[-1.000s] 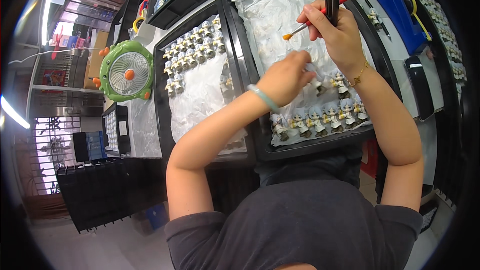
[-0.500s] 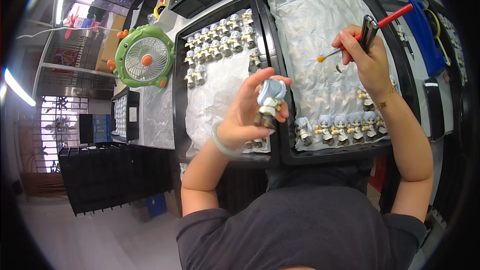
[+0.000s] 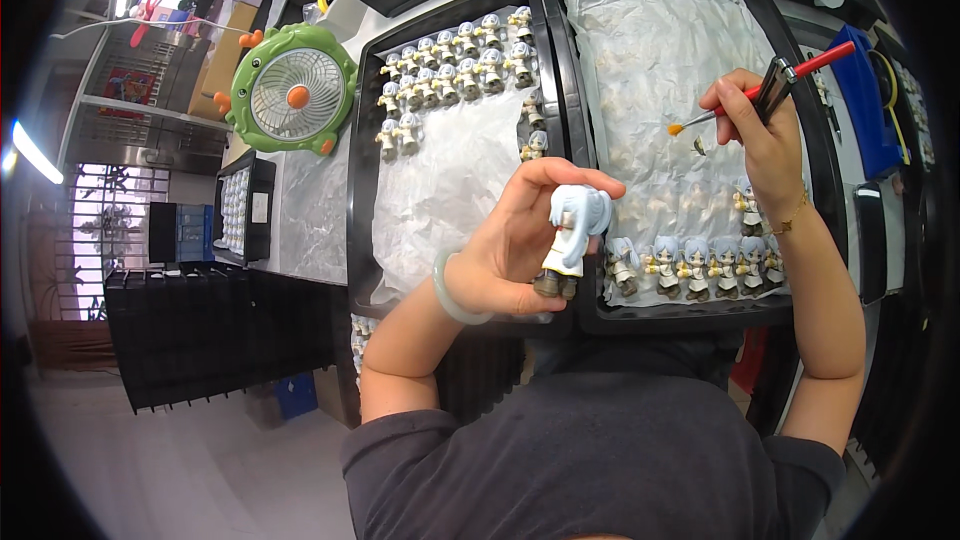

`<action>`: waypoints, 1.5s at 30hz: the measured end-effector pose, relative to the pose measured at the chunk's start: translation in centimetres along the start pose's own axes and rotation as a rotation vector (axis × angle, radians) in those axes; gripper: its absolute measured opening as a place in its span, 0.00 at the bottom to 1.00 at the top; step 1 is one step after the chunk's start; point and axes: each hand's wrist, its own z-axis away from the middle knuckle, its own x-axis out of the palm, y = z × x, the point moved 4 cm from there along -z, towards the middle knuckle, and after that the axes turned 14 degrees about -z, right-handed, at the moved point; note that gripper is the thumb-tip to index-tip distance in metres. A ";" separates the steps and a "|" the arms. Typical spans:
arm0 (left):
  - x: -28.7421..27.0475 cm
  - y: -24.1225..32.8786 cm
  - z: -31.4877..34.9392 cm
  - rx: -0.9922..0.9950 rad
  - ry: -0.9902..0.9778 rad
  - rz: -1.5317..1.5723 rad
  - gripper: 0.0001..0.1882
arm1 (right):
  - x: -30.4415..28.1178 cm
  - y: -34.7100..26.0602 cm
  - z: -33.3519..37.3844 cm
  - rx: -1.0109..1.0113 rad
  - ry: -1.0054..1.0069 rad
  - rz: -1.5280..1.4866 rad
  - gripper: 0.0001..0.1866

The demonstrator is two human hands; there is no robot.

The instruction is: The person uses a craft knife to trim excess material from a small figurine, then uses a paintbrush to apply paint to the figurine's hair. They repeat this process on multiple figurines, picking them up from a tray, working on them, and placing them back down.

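My left hand (image 3: 497, 252) holds a small figurine (image 3: 571, 240) with pale blue hair, a white coat and dark boots, gripped upright between thumb and fingers. Its side or back faces me. In my right hand (image 3: 766, 140) is a thin paintbrush (image 3: 826, 58) with a red handle and orange bristles, pointing left toward the figurine but apart from it. A dark metal tool, possibly tweezers (image 3: 774, 86), is also tucked in that hand. Below the brush tip, a small dark piece (image 3: 699, 146) shows against the paper; I cannot tell what it is.
Two black trays lined with crumpled white paper lie side by side. The left tray (image 3: 357, 170) holds rows of figurines (image 3: 464, 80); the right tray (image 3: 690, 319) has a row along its near edge (image 3: 697, 266). A green fan (image 3: 293, 90) stands left, a blue holder (image 3: 862, 110) right.
My left hand has turned the figurine, moving it slightly right and nearer to me. My right hand, with the brush, appears a little lower and further right. The whole view has shifted slightly.
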 end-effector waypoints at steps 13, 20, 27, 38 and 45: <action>0.5 0.3 -0.5 0.201 0.141 -1.529 0.30 | 0.4 -0.5 0.4 -0.002 -0.016 0.023 0.15; 0.4 0.3 -0.5 0.219 0.133 -1.500 0.28 | 0.3 -0.5 0.3 -0.006 -0.034 0.014 0.14; -1.4 -0.1 -0.1 0.199 0.092 -0.672 0.33 | 0.0 -0.5 0.1 -0.036 -0.017 -0.017 0.14; -21.9 0.0 1.7 -0.175 0.516 -1.350 0.33 | 0.0 -0.8 -0.1 -0.037 0.003 -0.025 0.14; -22.3 -2.8 2.8 -0.294 0.320 -1.832 0.31 | -0.2 -0.4 0.0 -0.008 0.001 -0.064 0.15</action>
